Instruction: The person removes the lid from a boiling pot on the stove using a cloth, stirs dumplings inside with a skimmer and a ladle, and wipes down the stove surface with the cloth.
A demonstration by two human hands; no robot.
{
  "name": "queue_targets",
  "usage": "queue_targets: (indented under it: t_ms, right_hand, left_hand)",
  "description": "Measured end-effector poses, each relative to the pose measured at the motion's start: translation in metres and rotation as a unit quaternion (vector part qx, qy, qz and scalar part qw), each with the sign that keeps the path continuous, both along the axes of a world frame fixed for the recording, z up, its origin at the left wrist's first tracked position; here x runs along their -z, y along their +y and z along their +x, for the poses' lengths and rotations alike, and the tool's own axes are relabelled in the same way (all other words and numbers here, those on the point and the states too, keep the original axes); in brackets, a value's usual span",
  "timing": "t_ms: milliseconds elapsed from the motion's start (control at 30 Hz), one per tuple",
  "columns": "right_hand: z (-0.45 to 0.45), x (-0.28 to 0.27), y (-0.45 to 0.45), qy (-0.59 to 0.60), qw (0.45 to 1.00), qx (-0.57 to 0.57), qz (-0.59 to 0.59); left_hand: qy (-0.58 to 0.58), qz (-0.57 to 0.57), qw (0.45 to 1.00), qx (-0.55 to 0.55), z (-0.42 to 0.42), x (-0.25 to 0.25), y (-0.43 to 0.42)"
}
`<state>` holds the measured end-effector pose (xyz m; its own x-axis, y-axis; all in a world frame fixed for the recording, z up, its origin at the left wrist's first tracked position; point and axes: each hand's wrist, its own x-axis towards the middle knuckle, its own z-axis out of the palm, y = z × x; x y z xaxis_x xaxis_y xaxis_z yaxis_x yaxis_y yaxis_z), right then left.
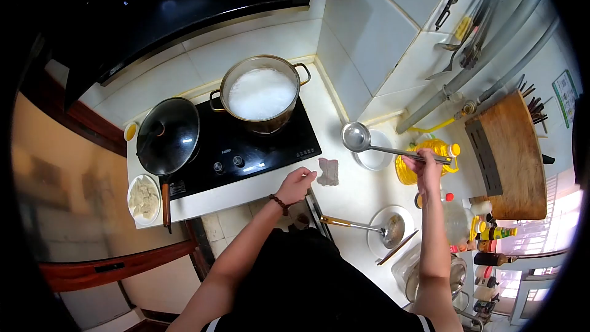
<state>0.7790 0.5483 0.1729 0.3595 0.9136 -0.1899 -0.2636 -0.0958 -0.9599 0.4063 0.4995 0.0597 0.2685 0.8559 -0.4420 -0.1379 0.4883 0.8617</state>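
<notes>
My right hand [427, 169] is wrapped round the handle of a steel ladle [355, 137], whose bowl points left above the counter beside a white plate [373, 150]. My left hand [299, 183], with a beaded bracelet at the wrist, has its fingers curled in, and nothing shows in them. It hovers by the front edge of the counter, just left of a small grey cloth [329, 172]. Ahead stands a two-handled steel pot [230, 112] full of white foam or steam on the black cooktop [255, 158].
A lidded wok [169, 135] covers the left burner, its wooden handle jutting forward. A plate of dumplings [144, 200] sits at the left. On the right are an oil bottle [405, 172], a second ladle [350, 224] resting on a plate, chopsticks [398, 247] and a cutting board [513, 154].
</notes>
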Motion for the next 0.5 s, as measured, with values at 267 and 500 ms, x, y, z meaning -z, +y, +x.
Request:
queue_targets:
  t_ms: [267,500]
  right_hand:
    - [-0.045,-0.057,0.022,0.006,0.997,-0.077,0.015]
    - [-0.099,-0.106,0.048,0.002,0.99,-0.136,0.02]
  left_hand:
    - [-0.024,0.029,0.999,-0.039,-0.04,-0.018,-0.002]
    - [-0.034,0.049,0.996,-0.069,-0.077,-0.031,-0.005]
